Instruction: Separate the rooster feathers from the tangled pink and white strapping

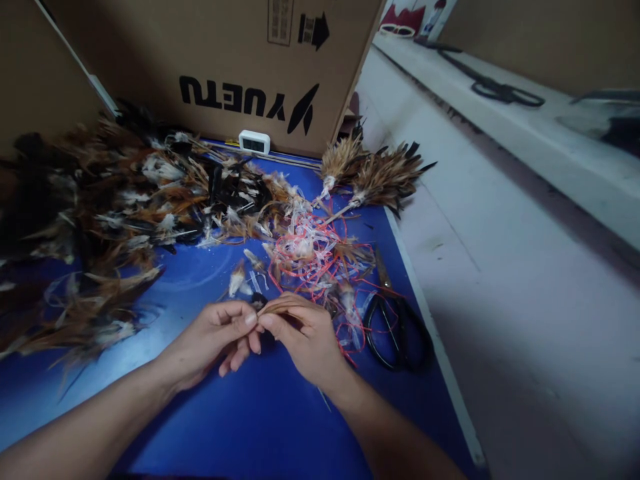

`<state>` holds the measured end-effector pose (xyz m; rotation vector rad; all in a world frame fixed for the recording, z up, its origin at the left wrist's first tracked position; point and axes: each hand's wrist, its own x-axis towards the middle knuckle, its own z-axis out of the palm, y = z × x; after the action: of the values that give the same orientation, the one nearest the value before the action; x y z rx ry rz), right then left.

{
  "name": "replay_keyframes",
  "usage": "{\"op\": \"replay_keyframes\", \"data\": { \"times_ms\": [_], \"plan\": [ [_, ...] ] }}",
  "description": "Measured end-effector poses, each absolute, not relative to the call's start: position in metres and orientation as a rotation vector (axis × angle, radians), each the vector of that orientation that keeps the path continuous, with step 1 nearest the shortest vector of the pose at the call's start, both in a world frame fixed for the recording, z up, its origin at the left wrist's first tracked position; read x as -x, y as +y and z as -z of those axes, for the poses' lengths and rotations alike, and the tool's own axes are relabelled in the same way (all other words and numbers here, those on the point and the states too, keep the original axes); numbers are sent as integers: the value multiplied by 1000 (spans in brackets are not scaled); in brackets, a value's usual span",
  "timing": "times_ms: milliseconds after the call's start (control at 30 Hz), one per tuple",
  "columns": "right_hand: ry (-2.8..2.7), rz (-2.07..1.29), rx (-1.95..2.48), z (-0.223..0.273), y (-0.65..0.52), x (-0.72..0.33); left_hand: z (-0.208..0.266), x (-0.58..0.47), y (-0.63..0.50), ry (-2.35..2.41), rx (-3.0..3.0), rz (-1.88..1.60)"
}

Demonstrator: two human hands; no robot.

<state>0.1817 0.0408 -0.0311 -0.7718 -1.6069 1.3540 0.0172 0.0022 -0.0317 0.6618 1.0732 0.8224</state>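
Just above the blue tabletop, my left hand point(225, 337) and my right hand point(305, 333) meet fingertip to fingertip. A slender brown feather point(281, 309) runs between them, mostly covered by the fingers. The left thumb and forefinger pinch its end, while the right hand closes around the rest. Below the right wrist a thin pale quill or stick point(324, 399) sticks out; what it belongs to is hidden. Right behind the hands lie a few loose small feathers point(238, 279) and a tangle of pink and clear string point(307, 247).
Black-handled scissors point(397, 333) lie at the table's right edge. A big heap of brown, black and white feathers point(125, 193) covers the left back. Two bound feather bunches on sticks point(385, 173) rest behind the string. A cardboard box point(215, 47) and small digital display point(254, 142) stand behind.
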Motion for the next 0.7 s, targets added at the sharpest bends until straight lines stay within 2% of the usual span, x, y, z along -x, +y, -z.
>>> {"op": "replay_keyframes", "data": {
  "times_ms": [300, 700],
  "plan": [
    [-1596, -1310, 738, 28, 41, -181, 32, -17, 0, 1021, -648, -846],
    [-1473, -1498, 852, 37, 37, -181, 36, -15, 1, 1067, -676, -925]
  ]
}}
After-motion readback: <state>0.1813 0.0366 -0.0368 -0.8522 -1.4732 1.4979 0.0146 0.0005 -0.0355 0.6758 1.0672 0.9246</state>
